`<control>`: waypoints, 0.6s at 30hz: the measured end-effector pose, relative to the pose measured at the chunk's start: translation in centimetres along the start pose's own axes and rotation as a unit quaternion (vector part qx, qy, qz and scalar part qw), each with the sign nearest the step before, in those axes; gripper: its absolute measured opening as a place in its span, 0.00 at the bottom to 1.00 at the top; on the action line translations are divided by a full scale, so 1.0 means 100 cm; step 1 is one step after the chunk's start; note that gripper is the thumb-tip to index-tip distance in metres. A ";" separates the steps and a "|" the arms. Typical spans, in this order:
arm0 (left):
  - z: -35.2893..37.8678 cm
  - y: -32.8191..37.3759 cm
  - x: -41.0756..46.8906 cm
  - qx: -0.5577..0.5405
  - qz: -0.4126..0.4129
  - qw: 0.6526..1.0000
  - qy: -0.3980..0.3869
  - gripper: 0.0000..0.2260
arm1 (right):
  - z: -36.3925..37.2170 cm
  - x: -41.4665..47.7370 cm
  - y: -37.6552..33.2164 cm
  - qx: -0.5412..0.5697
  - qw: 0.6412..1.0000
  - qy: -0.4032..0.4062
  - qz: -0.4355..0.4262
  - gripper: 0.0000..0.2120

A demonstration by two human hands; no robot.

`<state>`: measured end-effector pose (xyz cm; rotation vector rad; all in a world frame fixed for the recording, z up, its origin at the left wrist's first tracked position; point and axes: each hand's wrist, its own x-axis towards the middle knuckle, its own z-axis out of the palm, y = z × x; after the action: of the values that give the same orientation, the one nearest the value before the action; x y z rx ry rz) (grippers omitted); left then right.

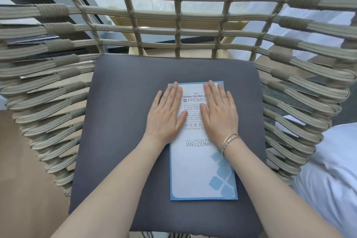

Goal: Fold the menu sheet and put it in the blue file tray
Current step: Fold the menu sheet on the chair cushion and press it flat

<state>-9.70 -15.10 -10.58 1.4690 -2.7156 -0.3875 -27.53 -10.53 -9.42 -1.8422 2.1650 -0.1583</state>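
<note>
The menu sheet [197, 172] is white with a blue border and blue squares in its near right corner. It lies flat and lengthwise on the grey seat cushion [119, 121] of a woven chair. My left hand [166, 114] rests palm down on the sheet's far left edge, half on the cushion, fingers stretched. My right hand [218, 110], with thin bracelets at the wrist, presses flat on the far right part of the sheet. Neither hand grips anything. No blue file tray is in view.
The chair's woven rope back and sides [177, 25] curve around the cushion on three sides. A white bed cover [332, 170] lies to the right of the chair. Wooden floor [25, 170] shows at the left.
</note>
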 end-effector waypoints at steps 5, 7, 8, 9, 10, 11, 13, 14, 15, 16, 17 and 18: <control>-0.001 -0.013 -0.007 0.013 -0.001 1.000 -0.013 0.29 | -0.004 -0.008 0.024 -0.007 1.000 0.012 0.011 0.29; 0.001 -0.012 -0.006 0.013 0.000 1.000 -0.014 0.29 | 0.000 -0.008 0.024 -0.014 1.000 0.012 0.013 0.29; 0.002 -0.012 -0.005 0.013 0.000 1.000 -0.015 0.29 | 0.002 -0.008 0.024 -0.019 1.000 0.013 0.013 0.29; 0.002 -0.012 -0.005 0.014 -0.001 1.000 -0.017 0.29 | 0.003 -0.008 0.023 -0.023 1.000 0.012 0.013 0.29; 0.001 -0.011 -0.005 0.014 -0.003 1.000 -0.021 0.29 | 0.003 -0.008 0.023 -0.025 1.000 0.007 0.015 0.29; 0.000 -0.011 -0.006 0.014 -0.005 1.000 -0.027 0.29 | 0.002 -0.008 0.022 -0.025 1.000 -0.001 0.017 0.29; -0.006 -0.010 -0.006 0.014 -0.008 0.999 -0.041 0.29 | -0.004 -0.008 0.022 -0.027 0.999 -0.019 0.018 0.30; -0.010 -0.008 -0.005 0.015 -0.009 0.999 -0.043 0.29 | -0.009 -0.008 0.022 -0.024 0.999 -0.025 0.016 0.30; -0.016 -0.006 -0.005 0.014 -0.010 0.999 -0.039 0.29 | -0.016 -0.007 0.021 -0.016 0.999 -0.026 0.013 0.31; -0.023 -0.003 -0.006 0.011 -0.014 0.999 -0.029 0.29 | -0.024 -0.009 0.018 -0.007 1.000 -0.018 0.011 0.30; -0.030 0.001 -0.010 0.007 -0.016 1.000 -0.014 0.28 | -0.032 -0.013 0.015 -0.001 1.000 0.002 0.006 0.30; -0.036 0.007 -0.017 -0.001 -0.015 1.000 0.005 0.28 | -0.039 -0.019 0.010 0.001 1.000 0.026 -0.002 0.29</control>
<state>-8.79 -14.07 -6.74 1.5090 -2.6876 -0.3845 -29.32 -8.89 -5.69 -1.8617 2.1932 -0.2115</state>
